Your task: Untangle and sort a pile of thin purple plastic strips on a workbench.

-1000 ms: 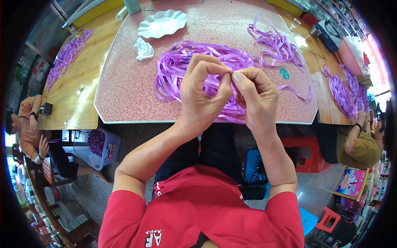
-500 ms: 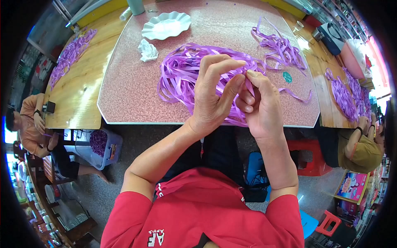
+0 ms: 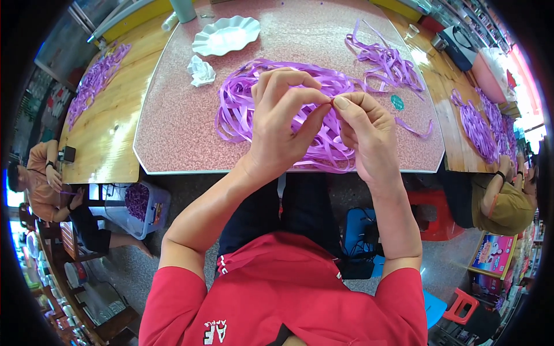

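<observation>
A large looped heap of purple ribbon [image 3: 232,109] lies on the speckled pink table [image 3: 179,127] in front of me. Over its right part my two hands meet fingertip to fingertip. My left hand [image 3: 281,118] pinches with thumb and index finger, its other fingers curled above. Opposite it, my right hand [image 3: 369,127] is closed in a pinch, the lower fingers folded in. A bit of purple ribbon seems held between the fingertips, though most of it is hidden by the fingers. One loose ribbon end [image 3: 416,134] trails on the table to the right of my right hand.
A scalloped white dish [image 3: 226,37] and crumpled white tissue [image 3: 201,71] sit at the back left. Another ribbon tangle [image 3: 392,63] lies back right, near a green round sticker [image 3: 397,102]. People work with ribbon at both sides; a clear bin [image 3: 153,210] stands left.
My hands have drawn slightly to the left and their fingertips now meet closely. The ribbon strand that hung between them earlier is now mostly out of sight.
</observation>
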### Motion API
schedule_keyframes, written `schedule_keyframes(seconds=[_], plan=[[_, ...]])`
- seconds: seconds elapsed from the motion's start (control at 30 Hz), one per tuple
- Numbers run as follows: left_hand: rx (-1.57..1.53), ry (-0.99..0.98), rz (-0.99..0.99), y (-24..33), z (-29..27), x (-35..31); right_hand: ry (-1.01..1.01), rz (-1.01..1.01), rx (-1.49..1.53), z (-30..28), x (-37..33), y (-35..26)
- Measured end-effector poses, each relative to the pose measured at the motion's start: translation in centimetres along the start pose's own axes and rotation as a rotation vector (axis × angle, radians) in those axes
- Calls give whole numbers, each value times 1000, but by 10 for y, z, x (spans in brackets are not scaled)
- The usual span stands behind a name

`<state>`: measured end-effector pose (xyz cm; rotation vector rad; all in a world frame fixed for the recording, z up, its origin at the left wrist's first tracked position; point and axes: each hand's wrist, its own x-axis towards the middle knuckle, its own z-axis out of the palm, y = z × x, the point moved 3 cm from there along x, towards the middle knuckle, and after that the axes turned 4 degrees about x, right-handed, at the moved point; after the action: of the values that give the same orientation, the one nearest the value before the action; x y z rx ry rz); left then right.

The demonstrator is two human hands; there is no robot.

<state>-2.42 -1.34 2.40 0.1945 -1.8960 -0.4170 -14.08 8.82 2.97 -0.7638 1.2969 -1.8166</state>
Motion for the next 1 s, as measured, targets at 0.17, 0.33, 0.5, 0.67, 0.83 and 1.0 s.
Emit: schedule_keyframes(seconds=[0.17, 0.33, 0.5, 0.67, 0.83, 1.0], plan=[[-340, -125, -259, -8, -1, -1, -111, -124, -244, -5, 2, -10], [-537, -214, -402, -19, -1, -6, -115, -242, -445, -2, 1, -14], [-721, -294, -613, -20, -3, -9, -102, -291, -512, -1, 0, -17], [-777, -283, -707, -13, -7, -5, -76, -293, -470, -1, 0, -17], [-591, -195, -487, -15, -8, -6, -68, -282, -478, -1, 0, -16], [-144, -142, -79, -14, -12, 1, -69, -279, -509, 1, 0, -17]])
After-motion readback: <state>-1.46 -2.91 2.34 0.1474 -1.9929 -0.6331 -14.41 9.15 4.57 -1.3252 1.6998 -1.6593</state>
